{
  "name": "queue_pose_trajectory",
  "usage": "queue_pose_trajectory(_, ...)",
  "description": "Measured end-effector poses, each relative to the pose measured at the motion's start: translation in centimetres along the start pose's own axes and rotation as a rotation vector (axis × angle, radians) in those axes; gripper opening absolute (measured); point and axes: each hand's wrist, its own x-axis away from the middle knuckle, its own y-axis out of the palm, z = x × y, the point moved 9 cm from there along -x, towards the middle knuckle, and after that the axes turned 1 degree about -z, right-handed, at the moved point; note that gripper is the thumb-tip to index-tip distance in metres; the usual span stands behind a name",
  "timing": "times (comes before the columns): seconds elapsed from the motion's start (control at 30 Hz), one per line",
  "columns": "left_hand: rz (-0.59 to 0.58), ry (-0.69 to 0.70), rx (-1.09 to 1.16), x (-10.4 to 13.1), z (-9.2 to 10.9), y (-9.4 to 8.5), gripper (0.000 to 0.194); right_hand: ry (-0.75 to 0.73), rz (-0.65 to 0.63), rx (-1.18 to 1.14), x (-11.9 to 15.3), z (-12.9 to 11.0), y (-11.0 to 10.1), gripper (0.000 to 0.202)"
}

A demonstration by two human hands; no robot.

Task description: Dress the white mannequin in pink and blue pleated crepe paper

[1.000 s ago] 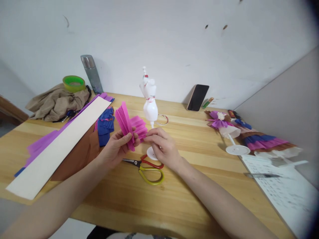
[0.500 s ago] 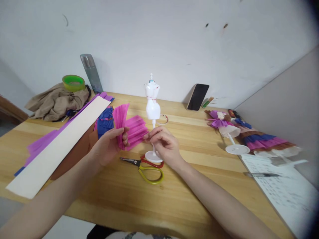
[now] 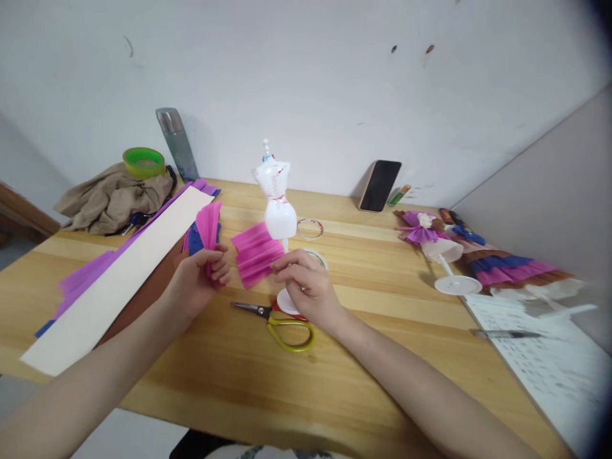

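A folded pink crepe paper piece (image 3: 209, 223) is pinched in my left hand (image 3: 201, 274), its fan-like end pointing up. My right hand (image 3: 306, 284) has its thumb and fingers together at the right edge of another pleated pink paper (image 3: 255, 255). Behind that hand stands a small white mannequin (image 3: 280, 213), leaning slightly, its round base partly hidden by the fingers. Below the hands lie scissors (image 3: 291, 335) with yellow and red handles, blades pointing left.
Left are a long white strip (image 3: 119, 280), purple and brown paper, cloth (image 3: 115, 197), green tape (image 3: 143, 162) and a bottle (image 3: 176, 143). A phone (image 3: 380, 186) leans on the wall; dressed mannequins (image 3: 516, 271), a pen and a written sheet (image 3: 549, 366) are right.
My left hand has moved left with its pink paper, away from the other pink piece. The mannequin has shifted left and tilted. A round clear object now shows behind my right hand.
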Motion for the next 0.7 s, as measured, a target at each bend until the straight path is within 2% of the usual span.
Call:
queue_pose_trajectory(0.07,-0.072,0.067,0.051,0.1,0.5,2.1,0.016,-0.020,-0.017,0.071,0.0,-0.5,0.3,0.036)
queue_pose_trajectory(0.13,-0.136,0.125,0.049,0.0,0.9,3.8,0.011,-0.031,-0.031,0.106,0.0,-0.7,0.5,0.036)
queue_pose_trajectory(0.2,-0.146,0.142,-0.040,-0.3,0.8,4.2,0.011,-0.027,-0.040,0.119,0.0,-0.6,0.5,0.036)
queue_pose_trajectory(0.23,-0.118,0.135,-0.118,-0.6,0.7,3.7,0.015,-0.023,-0.040,0.120,0.1,-0.5,0.5,0.036)
queue_pose_trajectory(0.3,-0.017,0.099,-0.323,-1.3,0.5,1.6,0.021,-0.010,-0.038,0.115,0.1,-0.2,0.4,0.036)
queue_pose_trajectory(0.37,0.046,0.098,-0.645,-1.8,1.0,-0.8,0.021,-0.010,-0.032,0.111,0.1,-0.1,0.3,0.036)
queue_pose_trajectory(0.43,0.106,0.228,-1.041,-2.1,2.7,-2.4,0.016,-0.023,-0.033,0.110,0.1,-0.2,0.3,0.036)
queue_pose_trajectory(0.5,0.143,0.348,-1.347,-1.9,4.0,-3.2,0.011,-0.034,-0.040,0.106,0.1,-0.4,0.5,0.035)
queue_pose_trajectory(0.6,0.139,0.275,-1.663,-1.9,3.5,-4.1,0.038,-0.035,-0.053,0.106,0.2,-0.7,0.7,0.036)
queue_pose_trajectory(0.7,0.064,0.248,-1.802,-1.4,2.7,-3.4,0.061,-0.029,-0.058,0.103,0.2,-0.8,0.8,0.035)
